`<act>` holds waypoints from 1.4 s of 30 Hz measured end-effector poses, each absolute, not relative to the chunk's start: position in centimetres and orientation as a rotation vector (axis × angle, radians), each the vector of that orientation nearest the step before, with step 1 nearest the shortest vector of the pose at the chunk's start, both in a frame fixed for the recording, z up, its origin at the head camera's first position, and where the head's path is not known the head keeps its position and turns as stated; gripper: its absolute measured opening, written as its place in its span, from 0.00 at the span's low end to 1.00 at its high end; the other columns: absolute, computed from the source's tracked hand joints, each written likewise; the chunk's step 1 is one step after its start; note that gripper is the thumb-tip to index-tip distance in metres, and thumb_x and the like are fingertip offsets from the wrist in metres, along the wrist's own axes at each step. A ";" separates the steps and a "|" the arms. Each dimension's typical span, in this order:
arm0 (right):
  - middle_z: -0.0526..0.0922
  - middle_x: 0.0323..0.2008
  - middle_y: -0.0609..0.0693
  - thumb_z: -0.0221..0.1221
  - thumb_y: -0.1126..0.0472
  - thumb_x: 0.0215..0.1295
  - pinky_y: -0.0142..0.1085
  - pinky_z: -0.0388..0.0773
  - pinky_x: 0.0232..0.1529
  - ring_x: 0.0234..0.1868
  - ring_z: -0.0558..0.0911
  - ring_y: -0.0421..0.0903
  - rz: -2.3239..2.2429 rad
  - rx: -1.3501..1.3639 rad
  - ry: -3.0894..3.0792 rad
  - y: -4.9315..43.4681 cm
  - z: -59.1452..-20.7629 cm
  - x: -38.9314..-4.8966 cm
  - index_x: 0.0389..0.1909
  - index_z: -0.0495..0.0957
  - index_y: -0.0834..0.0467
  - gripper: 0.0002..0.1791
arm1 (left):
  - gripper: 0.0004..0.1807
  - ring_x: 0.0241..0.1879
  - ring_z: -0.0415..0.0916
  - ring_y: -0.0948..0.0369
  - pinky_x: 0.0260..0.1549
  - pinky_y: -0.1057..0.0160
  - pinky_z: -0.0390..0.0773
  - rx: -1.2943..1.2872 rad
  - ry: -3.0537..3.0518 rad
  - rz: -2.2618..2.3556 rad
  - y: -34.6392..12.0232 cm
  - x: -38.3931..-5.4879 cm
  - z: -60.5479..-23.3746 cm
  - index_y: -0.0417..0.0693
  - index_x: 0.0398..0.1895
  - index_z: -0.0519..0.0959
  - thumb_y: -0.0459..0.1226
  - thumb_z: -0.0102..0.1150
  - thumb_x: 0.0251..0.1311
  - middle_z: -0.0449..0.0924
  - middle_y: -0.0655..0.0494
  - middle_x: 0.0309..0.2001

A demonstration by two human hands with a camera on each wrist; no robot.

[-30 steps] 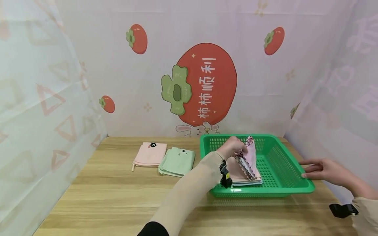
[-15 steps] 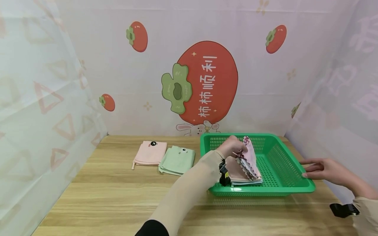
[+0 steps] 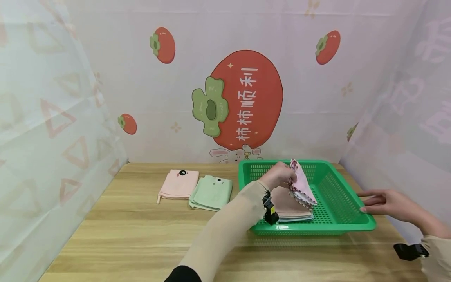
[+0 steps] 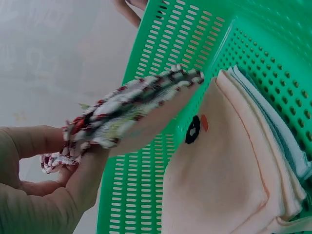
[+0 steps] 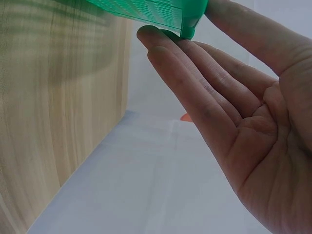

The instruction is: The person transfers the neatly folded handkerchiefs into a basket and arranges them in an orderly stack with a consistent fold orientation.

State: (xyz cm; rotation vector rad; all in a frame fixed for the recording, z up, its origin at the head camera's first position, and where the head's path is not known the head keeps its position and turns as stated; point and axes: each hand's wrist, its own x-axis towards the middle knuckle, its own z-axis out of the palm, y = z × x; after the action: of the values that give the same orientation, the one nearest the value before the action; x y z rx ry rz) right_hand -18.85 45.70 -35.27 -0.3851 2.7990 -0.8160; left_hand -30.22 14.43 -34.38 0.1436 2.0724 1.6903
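Note:
My left hand (image 3: 280, 175) pinches a folded pink hand towel (image 3: 303, 183) with a braided dark red and white edge. It is held tilted over the left part of a green plastic basket (image 3: 338, 227). Below it in the basket lies a stack of folded towels; the left wrist view shows a peach towel (image 4: 219, 161) with a stitched eye on top and a light blue towel (image 4: 273, 122) underneath. At the basket's right end, my right hand (image 3: 391, 203) holds the rim, thumb above and fingers (image 5: 180, 78) underneath.
To the left of the basket, a folded pink towel (image 3: 179, 184) and a folded green towel (image 3: 212, 192) lie side by side on the wooden table (image 3: 141, 235). Printed curtains (image 3: 299, 129) stand behind the table and along both sides.
My left hand has lifted the braided-edge towel a little off the stack and swung its lower edge to the right. The right hand stays at the basket rim.

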 end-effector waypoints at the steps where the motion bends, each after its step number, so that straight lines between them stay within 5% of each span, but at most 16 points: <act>1: 0.83 0.44 0.65 0.58 0.57 0.66 0.30 0.80 0.33 0.38 0.81 0.27 -0.817 -0.385 2.800 45.7 -35.2 -18.9 0.61 0.64 0.77 0.32 | 0.02 0.29 0.79 0.54 0.40 0.52 0.82 0.137 2.083 1.680 14.5 -30.2 -34.3 0.36 0.28 0.76 0.24 0.59 0.52 0.76 0.49 0.27; 15: 0.82 0.46 0.65 0.58 0.56 0.66 0.31 0.81 0.35 0.39 0.81 0.27 -0.846 -0.372 2.774 46.0 -35.3 -19.1 0.62 0.63 0.75 0.33 | 0.07 0.36 0.82 0.49 0.40 0.53 0.82 0.227 2.030 1.545 12.9 -30.7 -34.4 0.31 0.37 0.77 0.27 0.61 0.55 0.78 0.44 0.31; 31: 0.80 0.46 0.69 0.58 0.56 0.65 0.32 0.81 0.33 0.38 0.80 0.26 -0.826 -0.362 2.801 45.5 -35.2 -18.7 0.61 0.63 0.76 0.33 | 0.03 0.32 0.83 0.47 0.37 0.52 0.83 0.231 2.107 1.440 11.1 -31.1 -34.2 0.34 0.29 0.78 0.28 0.61 0.56 0.79 0.43 0.28; 42: 0.82 0.46 0.66 0.59 0.52 0.64 0.32 0.81 0.34 0.38 0.81 0.28 -0.821 -0.325 2.801 45.9 -35.5 -19.0 0.62 0.63 0.75 0.36 | 0.05 0.36 0.83 0.45 0.42 0.48 0.81 0.219 2.067 1.496 9.8 -31.3 -33.8 0.33 0.34 0.79 0.28 0.59 0.57 0.81 0.40 0.30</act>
State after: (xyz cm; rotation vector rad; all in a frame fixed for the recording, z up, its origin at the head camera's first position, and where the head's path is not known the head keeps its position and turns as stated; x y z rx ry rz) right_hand -19.00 45.89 -35.51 -0.3253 2.8007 -0.8206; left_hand -31.26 9.79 -33.80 0.2187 2.0671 1.4958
